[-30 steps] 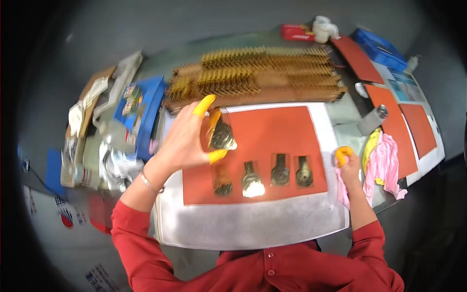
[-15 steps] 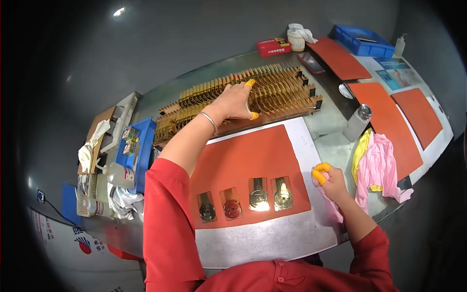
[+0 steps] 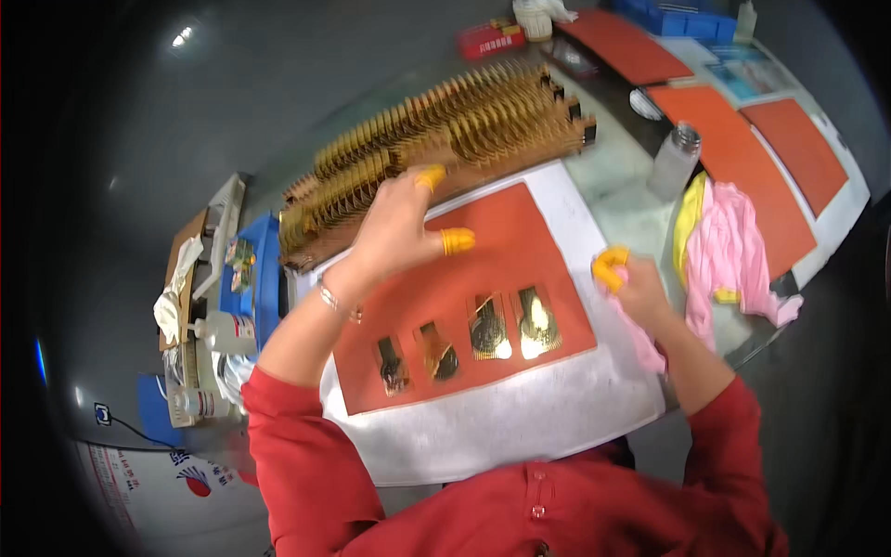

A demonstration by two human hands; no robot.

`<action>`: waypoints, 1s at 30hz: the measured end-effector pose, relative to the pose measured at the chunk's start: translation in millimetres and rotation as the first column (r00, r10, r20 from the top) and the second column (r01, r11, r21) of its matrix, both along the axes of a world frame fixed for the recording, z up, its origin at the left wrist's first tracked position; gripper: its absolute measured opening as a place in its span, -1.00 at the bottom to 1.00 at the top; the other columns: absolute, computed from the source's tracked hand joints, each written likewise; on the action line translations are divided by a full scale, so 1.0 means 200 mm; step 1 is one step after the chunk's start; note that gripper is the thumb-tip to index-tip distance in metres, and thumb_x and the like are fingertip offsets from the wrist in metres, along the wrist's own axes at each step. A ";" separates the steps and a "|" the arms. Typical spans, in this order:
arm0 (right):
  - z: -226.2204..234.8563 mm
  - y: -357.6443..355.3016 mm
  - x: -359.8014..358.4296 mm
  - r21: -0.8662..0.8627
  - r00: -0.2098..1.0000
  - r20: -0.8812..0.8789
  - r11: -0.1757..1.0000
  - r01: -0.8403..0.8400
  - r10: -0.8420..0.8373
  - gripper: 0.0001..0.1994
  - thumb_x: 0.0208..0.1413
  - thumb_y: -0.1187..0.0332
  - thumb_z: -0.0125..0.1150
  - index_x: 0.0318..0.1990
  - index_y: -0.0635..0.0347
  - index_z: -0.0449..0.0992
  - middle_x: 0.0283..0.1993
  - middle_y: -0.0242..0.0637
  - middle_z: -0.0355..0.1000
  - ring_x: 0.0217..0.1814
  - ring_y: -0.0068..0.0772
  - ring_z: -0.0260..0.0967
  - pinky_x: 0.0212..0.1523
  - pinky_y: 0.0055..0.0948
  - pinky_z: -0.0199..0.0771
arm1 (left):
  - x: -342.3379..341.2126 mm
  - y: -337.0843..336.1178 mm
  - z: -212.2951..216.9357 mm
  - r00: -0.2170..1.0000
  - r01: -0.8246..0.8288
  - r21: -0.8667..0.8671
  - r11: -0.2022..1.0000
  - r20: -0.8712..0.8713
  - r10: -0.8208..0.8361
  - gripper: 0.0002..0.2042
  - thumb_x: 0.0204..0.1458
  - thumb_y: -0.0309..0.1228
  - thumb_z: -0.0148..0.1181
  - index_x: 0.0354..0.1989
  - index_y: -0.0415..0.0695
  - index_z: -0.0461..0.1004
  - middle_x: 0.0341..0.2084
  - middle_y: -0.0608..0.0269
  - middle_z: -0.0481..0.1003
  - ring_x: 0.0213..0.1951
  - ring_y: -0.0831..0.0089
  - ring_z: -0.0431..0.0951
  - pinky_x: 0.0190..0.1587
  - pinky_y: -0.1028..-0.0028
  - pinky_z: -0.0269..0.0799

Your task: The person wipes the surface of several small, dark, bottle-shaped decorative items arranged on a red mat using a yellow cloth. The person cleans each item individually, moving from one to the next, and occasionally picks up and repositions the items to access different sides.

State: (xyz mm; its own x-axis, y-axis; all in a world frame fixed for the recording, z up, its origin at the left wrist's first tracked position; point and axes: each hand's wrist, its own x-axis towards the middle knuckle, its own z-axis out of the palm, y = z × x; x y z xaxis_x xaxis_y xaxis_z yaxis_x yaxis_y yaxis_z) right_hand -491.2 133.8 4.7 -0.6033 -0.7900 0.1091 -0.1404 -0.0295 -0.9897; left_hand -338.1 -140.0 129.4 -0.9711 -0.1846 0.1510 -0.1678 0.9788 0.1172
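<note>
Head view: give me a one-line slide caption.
Left hand in yellow finger cots, open over an orange-red mat with four thin plates; right hand gripping pink cloth.

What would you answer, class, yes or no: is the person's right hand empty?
No, the right hand has its fingers curled around a pink cloth, part of which trails out below.
</note>
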 end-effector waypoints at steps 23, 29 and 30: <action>-0.01 -0.01 0.02 -0.047 0.999 0.035 0.999 -0.010 0.012 -0.94 0.09 0.50 0.10 -0.38 0.31 0.42 -0.56 -0.42 0.33 -0.54 -0.66 0.21 -0.49 -0.61 0.22 | 0.14 0.09 -0.01 0.994 -0.106 -0.010 0.994 -0.041 0.105 -0.15 -0.38 -0.22 0.35 0.15 -0.32 0.10 -0.17 -0.05 0.32 -0.09 0.06 0.32 0.04 0.25 0.18; -0.02 -0.03 0.03 -0.084 0.998 0.032 0.995 -0.056 0.059 -0.91 0.11 0.47 0.09 -0.39 0.31 0.40 -0.57 -0.41 0.33 -0.55 -0.65 0.21 -0.50 -0.62 0.24 | -0.22 -0.22 0.05 0.951 -0.246 -0.143 0.959 0.154 0.267 -0.07 -0.33 -0.07 0.29 0.23 -0.28 0.01 -0.11 -0.01 0.31 0.00 0.16 0.28 0.10 0.28 0.09; -0.02 -0.04 0.02 -0.093 0.997 0.037 0.994 -0.057 0.061 -0.90 0.11 0.47 0.09 -0.39 0.31 0.40 -0.57 -0.41 0.33 -0.55 -0.65 0.21 -0.51 -0.62 0.24 | -0.26 -0.25 0.05 0.953 -0.233 -0.173 0.957 0.158 0.260 -0.06 -0.33 -0.06 0.29 0.24 -0.28 0.01 -0.11 0.00 0.31 0.02 0.16 0.27 0.10 0.27 0.08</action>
State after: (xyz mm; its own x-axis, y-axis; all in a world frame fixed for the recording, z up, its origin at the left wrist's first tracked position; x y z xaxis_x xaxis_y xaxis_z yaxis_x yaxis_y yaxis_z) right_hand -486.9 126.5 0.8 -0.5610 -0.8122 0.1598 -0.0962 -0.1277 -0.9871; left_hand -390.6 -189.6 139.2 -0.9117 -0.4100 0.0250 -0.4107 0.9081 -0.0818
